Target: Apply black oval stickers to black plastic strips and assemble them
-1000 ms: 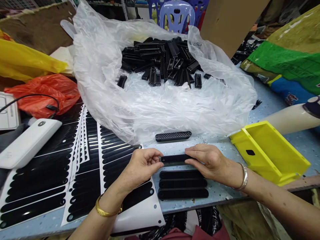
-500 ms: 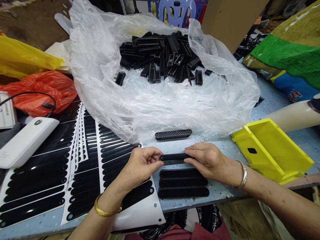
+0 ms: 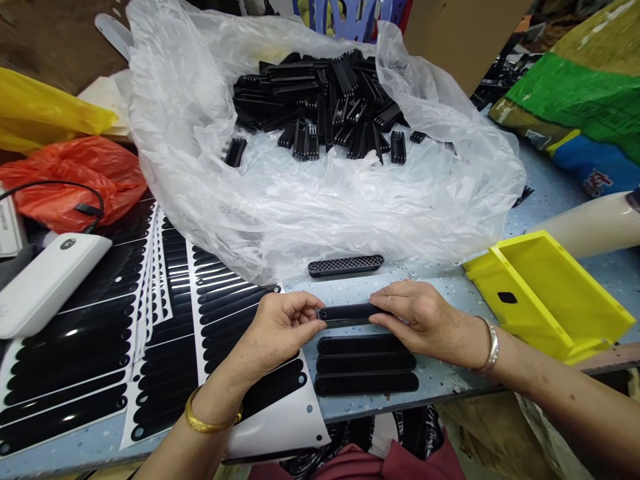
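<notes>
Between both hands lies a long black plastic strip [image 3: 347, 312] with rounded ends and a small hole near its left end. My left hand [image 3: 290, 323] pinches that left end between thumb and fingers. The right end is gripped by my right hand [image 3: 413, 317], whose fingers cover it. Just below, three similar black strips [image 3: 367, 364] lie side by side on the speckled blue table [image 3: 365, 417]. Above the hands rests another black piece [image 3: 346, 265], its lattice side showing. Sheets of black oblong stickers [image 3: 240, 313] lie beside my left hand.
A clear plastic bag [image 3: 320, 207] holding a heap of black plastic pieces [image 3: 320, 100] spreads across the back. To the right stands a yellow bin [image 3: 560, 293]. At the left are a white power bank [image 3: 55, 283] and a red plastic bag [image 3: 85, 177].
The camera view has shifted slightly. Both hands keep hold of the same strip in about the same place.
</notes>
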Demonstrator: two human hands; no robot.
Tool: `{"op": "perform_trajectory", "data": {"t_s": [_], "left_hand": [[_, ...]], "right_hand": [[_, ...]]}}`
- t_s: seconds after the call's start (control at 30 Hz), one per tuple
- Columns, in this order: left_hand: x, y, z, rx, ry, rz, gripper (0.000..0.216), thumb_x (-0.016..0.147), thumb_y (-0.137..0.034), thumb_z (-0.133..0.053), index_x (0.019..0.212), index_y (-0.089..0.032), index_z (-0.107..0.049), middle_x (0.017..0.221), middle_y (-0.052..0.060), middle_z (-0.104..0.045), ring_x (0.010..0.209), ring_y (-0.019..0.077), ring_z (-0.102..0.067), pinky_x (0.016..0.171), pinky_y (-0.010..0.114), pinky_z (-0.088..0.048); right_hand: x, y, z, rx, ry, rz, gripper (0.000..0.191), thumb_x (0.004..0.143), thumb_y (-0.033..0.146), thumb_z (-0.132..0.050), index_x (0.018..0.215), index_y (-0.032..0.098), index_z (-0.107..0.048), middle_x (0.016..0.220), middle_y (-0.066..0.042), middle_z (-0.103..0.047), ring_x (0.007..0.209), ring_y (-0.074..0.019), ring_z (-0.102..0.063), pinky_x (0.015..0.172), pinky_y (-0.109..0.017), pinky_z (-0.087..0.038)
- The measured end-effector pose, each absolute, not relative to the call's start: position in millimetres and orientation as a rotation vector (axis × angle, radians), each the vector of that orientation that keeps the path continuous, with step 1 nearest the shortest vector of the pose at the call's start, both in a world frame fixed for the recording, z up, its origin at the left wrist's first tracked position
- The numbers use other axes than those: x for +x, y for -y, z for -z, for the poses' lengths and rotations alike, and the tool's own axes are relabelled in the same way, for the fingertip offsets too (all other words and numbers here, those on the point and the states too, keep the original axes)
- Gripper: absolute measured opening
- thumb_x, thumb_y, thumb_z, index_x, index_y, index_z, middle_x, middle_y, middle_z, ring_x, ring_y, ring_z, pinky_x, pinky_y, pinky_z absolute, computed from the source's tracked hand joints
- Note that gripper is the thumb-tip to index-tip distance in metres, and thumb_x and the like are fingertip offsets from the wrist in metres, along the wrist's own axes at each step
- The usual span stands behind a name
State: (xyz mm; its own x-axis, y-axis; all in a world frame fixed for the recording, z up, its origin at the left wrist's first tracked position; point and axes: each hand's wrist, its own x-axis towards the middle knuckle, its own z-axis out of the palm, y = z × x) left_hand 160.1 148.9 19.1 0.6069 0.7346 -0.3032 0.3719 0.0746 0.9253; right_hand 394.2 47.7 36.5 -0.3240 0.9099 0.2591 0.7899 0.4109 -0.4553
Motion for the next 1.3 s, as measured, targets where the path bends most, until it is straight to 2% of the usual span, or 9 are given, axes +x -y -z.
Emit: {"op": "perform_trajectory", "data": {"t_s": [0.63, 0.83, 1.3], "left_hand": [[159.3, -150.0, -20.1, 1.546, -0.956, -0.335, 0.018, 0.065, -0.019, -0.073, 0.081, -0.013, -0.073, 0.057, -0.001, -0.062, 0.051, 0.0093, -0.056, 0.049, 0.019, -0.045], [158.1, -152.5, -26.6, 1.526, -0.925, -0.268, 0.021, 0.078, -0.026, -0.062, 0.088, -0.010, -0.071, 0.053, 0.002, -0.065, 0.041, 0.0089, -0.053, 0.042, 0.018, -0.041], [166.6, -152.1, -31.8, 1.480, -0.974, -0.291, 0.025, 0.079, -0.034, -0.062, 0.071, -0.012, -0.068, 0.051, 0.001, -0.063, 0.038, 0.0082, -0.053, 0.037, 0.017, -0.042]], "right_hand": [[391.2, -49.9, -37.9, -1.528, 2.252, -0.406, 0.017, 0.092, 0.019, -0.056, 0.089, 0.010, -0.070, 0.074, -0.009, -0.066, 0.071, -0.0196, -0.062, 0.067, -0.031, -0.047], [391.2, -50.0, -37.1, -1.553, 2.263, -0.429, 0.017, 0.092, 0.019, -0.055, 0.090, 0.010, -0.070, 0.073, -0.008, -0.064, 0.070, -0.0189, -0.060, 0.066, -0.031, -0.045], [389.9, -51.9, -38.0, -1.583, 2.314, -0.422, 0.021, 0.093, 0.018, -0.052, 0.082, 0.009, -0.069, 0.071, -0.008, -0.062, 0.067, -0.0181, -0.056, 0.064, -0.031, -0.042]]}}
